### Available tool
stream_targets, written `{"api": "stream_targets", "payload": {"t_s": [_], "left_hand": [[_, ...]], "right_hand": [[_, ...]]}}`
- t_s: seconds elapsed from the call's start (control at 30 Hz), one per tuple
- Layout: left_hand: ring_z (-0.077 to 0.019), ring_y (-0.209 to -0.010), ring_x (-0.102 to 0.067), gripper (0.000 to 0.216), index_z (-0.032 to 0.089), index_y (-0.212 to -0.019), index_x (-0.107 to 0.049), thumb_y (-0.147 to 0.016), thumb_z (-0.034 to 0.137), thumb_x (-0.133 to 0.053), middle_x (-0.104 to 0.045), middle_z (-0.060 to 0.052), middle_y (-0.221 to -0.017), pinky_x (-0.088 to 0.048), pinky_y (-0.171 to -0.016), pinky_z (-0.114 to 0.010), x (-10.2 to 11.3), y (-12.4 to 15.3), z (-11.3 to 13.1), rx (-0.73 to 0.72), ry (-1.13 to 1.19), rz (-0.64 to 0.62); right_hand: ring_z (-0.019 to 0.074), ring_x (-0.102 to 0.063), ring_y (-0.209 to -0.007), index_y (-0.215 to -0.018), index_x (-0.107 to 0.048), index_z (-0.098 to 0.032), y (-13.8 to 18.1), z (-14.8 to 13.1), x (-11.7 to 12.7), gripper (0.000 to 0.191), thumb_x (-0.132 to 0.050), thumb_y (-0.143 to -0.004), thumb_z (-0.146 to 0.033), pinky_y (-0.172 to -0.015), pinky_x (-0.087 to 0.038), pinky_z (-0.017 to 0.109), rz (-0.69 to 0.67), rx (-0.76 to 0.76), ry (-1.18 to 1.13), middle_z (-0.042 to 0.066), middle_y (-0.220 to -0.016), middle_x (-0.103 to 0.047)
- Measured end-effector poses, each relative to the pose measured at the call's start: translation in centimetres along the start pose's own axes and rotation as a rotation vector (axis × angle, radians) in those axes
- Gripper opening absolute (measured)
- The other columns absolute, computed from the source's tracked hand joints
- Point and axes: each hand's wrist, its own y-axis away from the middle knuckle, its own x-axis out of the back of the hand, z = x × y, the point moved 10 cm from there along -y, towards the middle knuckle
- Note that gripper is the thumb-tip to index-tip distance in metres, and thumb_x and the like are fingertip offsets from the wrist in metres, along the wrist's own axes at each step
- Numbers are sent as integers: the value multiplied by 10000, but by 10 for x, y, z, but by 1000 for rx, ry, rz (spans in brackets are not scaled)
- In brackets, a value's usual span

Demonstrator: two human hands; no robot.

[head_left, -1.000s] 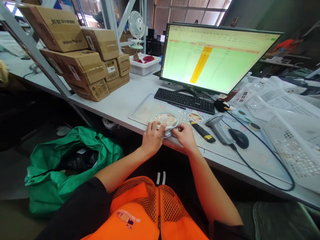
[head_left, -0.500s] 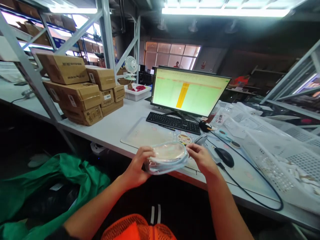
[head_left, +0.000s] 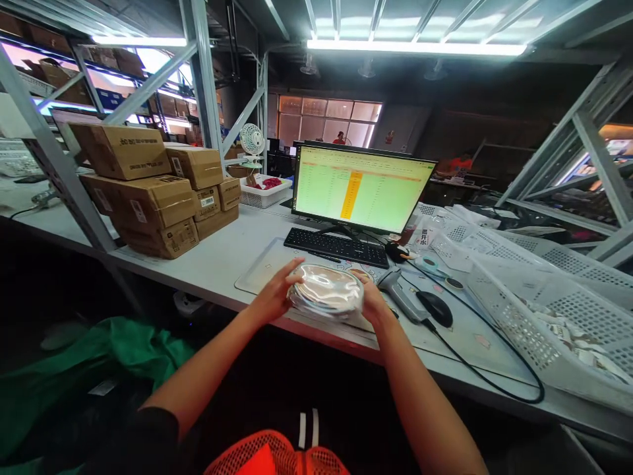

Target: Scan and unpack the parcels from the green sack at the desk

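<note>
The left hand [head_left: 275,298] closes its grip on the left rim of the disc [head_left: 326,290]. The right hand [head_left: 374,305] now cups the right rim instead of pinching it. The disc hangs over the tabletop [head_left: 217,254], before the keyboard [head_left: 336,247].

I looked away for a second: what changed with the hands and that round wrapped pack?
The round wrapped pack came up off the desk mat; left hand and right hand now hold it by its sides above the desk. Keyboard, scanner and mouse stayed put.
</note>
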Motion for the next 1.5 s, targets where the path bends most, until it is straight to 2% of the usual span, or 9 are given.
{"api": "stream_targets", "payload": {"t_s": [0.17, 0.3, 0.4, 0.57, 0.7, 0.93, 1.07, 1.3, 1.5], "left_hand": [[-347, -1590, -313, 611, 215, -1319, -567, -768, -13, -697, -338, -166, -1705, -350, -1267, -575, -16, 19, -63, 323, -179, -388], [-420, -1613, -201, 857, 248, -1407, -594, -686, 576, -923, -378, -175, -1685, -239, -1282, -660, -32, 21, -48, 380, -196, -574], [-415, -1587, -289, 967, 218, -1480, -558, -688, 665, -888, -455, -208, -1630, -261, -1277, -646, -41, 11, -31, 346, -257, -515], [-360, -1450, -533, 572, 230, -1494, -580, -956, 378, -706, -581, -165, -1535, -358, -1231, -636, -51, 2, -31, 358, -337, -378], [-309, -1446, -546, 465, 276, -1505, -578, -1050, 354, -534, -600, -104, -1525, -390, -1218, -597, -46, 5, -40, 451, -298, -270], [-305, -1513, -461, 506, 259, -1514, -568, -1065, 478, -491, -550, -104, -1575, -310, -1259, -599, -47, 12, -37, 504, -246, -213], [-314, -1495, -484, 513, 263, -1523, -551, -1088, 502, -418, -566, -115, -1561, -279, -1251, -644, -40, 8, -39, 591, -250, -164], [-306, -1287, -657, 492, 222, -1499, -575, -1106, 412, -348, -735, -137, -1327, -144, -1283, -624, 5, 4, -69, 696, -460, -104], [-380, -1548, -371, 668, 228, -1593, -458, -994, 487, -603, -442, -122, -1658, -257, -1264, -585, -11, 9, -99, 696, -506, -413]], "right_hand": [[248, -712, -878, -850, -775, -199, -4, 30, -5, 399, -782, -724, -578, -848, -559, 390, 16, -55, 58, 76, -900, -788], [279, -698, -981, -822, -786, -219, -1, 31, -2, 345, -763, -661, -522, -978, -515, 435, 104, -5, 107, 66, -930, -799], [277, -699, -989, -864, -782, -212, 4, 24, -10, 323, -750, -674, -471, -993, -524, 447, 98, 22, 87, 66, -954, -795], [259, -727, -1029, -1110, -732, -227, 26, 12, -43, 462, -787, -718, -464, -968, -569, 436, -35, 25, -41, 69, -1071, -785], [243, -695, -1148, -1186, -695, -239, 32, 0, -72, 531, -864, -731, -453, -1026, -541, 404, -160, 38, -104, 83, -1228, -753], [182, -640, -683, -784, -689, -179, 6, 13, -83, 449, -882, -566, -520, -613, -532, 290, 7, -8, -121, 25, -730, -709], [180, -618, -666, -779, -680, -182, 10, 12, -58, 395, -861, -581, -472, -584, -528, 289, 205, 51, -146, 27, -721, -691], [172, -657, -735, -1041, -619, -219, 38, -9, 41, 570, -833, -607, -520, -596, -581, 313, 622, 210, -349, 17, -950, -691], [167, -661, -767, -1002, -647, -229, 67, -18, 57, 537, -912, -559, -376, -567, -580, 289, 639, 292, -502, -10, -931, -689]]}}
